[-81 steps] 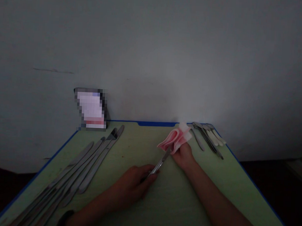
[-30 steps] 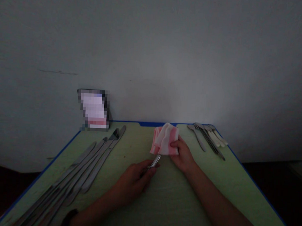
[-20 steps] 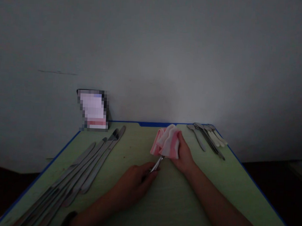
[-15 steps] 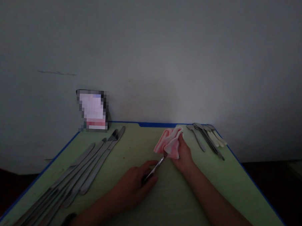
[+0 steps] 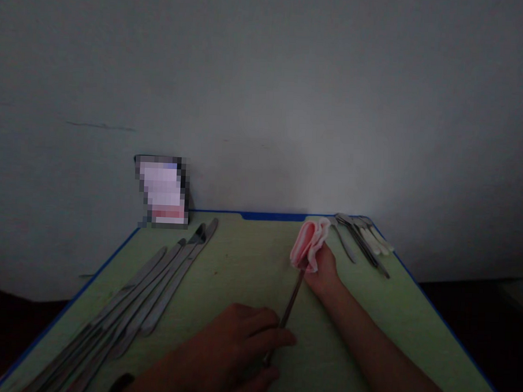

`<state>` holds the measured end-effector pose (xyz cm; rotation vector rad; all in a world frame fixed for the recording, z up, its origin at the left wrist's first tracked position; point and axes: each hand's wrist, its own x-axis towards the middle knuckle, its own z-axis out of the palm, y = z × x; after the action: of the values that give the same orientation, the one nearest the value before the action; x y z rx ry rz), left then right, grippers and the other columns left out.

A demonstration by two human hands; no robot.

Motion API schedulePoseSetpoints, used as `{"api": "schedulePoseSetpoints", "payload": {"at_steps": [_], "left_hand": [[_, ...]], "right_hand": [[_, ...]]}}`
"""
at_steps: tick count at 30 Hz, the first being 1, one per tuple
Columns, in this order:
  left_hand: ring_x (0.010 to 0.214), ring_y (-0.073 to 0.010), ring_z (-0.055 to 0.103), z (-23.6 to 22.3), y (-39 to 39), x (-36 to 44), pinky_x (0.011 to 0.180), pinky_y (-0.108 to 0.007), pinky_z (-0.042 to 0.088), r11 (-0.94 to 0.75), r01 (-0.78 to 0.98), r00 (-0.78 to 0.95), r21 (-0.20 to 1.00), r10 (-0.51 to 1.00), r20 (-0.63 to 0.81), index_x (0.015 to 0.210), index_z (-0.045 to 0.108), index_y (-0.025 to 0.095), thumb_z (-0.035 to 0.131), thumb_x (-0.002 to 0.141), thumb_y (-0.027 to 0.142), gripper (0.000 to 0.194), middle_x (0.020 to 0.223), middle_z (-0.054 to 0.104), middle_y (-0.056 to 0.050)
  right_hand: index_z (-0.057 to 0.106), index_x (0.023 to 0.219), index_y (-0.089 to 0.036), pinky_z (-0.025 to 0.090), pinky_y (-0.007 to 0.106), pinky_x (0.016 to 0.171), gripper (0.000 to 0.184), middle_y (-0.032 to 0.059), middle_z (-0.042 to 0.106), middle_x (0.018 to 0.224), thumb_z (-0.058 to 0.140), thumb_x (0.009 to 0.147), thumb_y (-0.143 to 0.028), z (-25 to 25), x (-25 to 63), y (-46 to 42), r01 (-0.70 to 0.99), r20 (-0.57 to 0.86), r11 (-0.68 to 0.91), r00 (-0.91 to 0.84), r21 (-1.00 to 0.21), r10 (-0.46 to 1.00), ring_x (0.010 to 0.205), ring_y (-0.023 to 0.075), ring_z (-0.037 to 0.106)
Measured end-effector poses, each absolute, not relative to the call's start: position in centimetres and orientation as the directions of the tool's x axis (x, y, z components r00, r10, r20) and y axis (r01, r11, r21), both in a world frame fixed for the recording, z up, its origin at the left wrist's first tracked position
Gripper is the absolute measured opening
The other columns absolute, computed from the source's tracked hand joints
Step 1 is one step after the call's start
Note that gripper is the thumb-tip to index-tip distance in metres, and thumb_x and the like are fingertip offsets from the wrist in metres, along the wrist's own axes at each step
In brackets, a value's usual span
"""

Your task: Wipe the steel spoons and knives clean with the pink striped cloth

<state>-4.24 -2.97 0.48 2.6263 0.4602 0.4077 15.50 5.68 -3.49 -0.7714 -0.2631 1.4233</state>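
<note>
Near the front middle of the table, my left hand [image 5: 246,345] is closed loosely around the lower part of a slim metal piece of cutlery [image 5: 292,301]. Its upper end disappears into a folded pink and white cloth [image 5: 309,244], so I cannot make out its kind. Behind the cloth, my right hand [image 5: 325,271] grips the folds around that hidden end, just above the tabletop. Several table knives [image 5: 170,293] lie slantwise to the left of my left hand. Beyond my right hand lies a single metal spoon [image 5: 346,244].
Several more pieces of metal cutlery [image 5: 363,241] lie bunched at the far right, beside a few with white handles [image 5: 374,238]. A phone [image 5: 164,192], blurred out, leans against the grey wall [image 5: 266,92] at back left. The pale green table [image 5: 241,258] has a blue edge.
My right hand and the cloth have shifted slightly right. My left hand has come nearer to me along the cutlery, and more of its metal length now shows, standing steeper.
</note>
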Motion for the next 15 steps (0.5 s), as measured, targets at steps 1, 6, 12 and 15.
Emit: {"api": "schedulePoseSetpoints", "payload": {"at_steps": [1,6,12,15], "left_hand": [[0.088,-0.0205,0.055,0.4,-3.1,-4.1,0.074,-0.035,0.042,-0.845,0.255,0.901,0.470,0.384,0.202,0.121,0.042,0.022,0.046,0.083,0.026,0.039,0.101,0.057,-0.007],[0.087,-0.0185,0.055,0.3,-3.2,-3.6,0.071,-0.030,0.041,-0.813,0.297,0.905,0.501,0.407,0.123,0.115,0.049,0.028,0.045,0.088,0.038,0.029,0.095,0.058,-0.003],[0.087,-0.0186,0.057,-1.0,-3.1,-3.8,0.074,-0.029,0.041,-0.629,0.471,0.749,0.618,0.656,0.097,0.111,0.045,0.023,0.058,0.079,0.040,0.038,0.100,0.060,-0.003],[0.077,-0.0177,0.057,-1.8,-2.8,-3.8,0.065,-0.027,0.041,-0.581,0.560,0.682,0.591,0.728,0.070,0.095,0.050,0.021,0.059,0.078,0.043,0.029,0.086,0.061,-0.002]], "right_hand": [[0.041,0.055,-0.020,0.036,0.020,0.038,0.020,-0.0074,0.043,0.040,0.051,0.072,-0.023,-3.6,15.5,5.6,-0.769,-0.276,-0.044,0.175,-0.637,0.945,0.035,0.0079,0.039],[0.037,0.054,-0.020,0.028,0.018,0.035,0.020,-0.0084,0.037,0.041,0.054,0.064,-0.023,-4.5,15.2,5.2,-0.684,-0.218,-0.013,0.214,-0.729,0.952,0.034,0.0058,0.032],[0.041,0.059,-0.020,0.030,0.020,0.036,0.021,-0.0092,0.037,0.042,0.059,0.059,-0.032,-4.5,14.0,4.2,-0.612,-0.152,0.014,0.218,-0.791,0.964,0.036,0.0069,0.033],[0.043,0.061,-0.020,0.029,0.020,0.036,0.020,-0.0085,0.037,0.043,0.057,0.062,-0.035,-4.1,13.1,3.5,-0.507,-0.067,0.071,0.250,-0.859,0.966,0.037,0.0073,0.033]]}}
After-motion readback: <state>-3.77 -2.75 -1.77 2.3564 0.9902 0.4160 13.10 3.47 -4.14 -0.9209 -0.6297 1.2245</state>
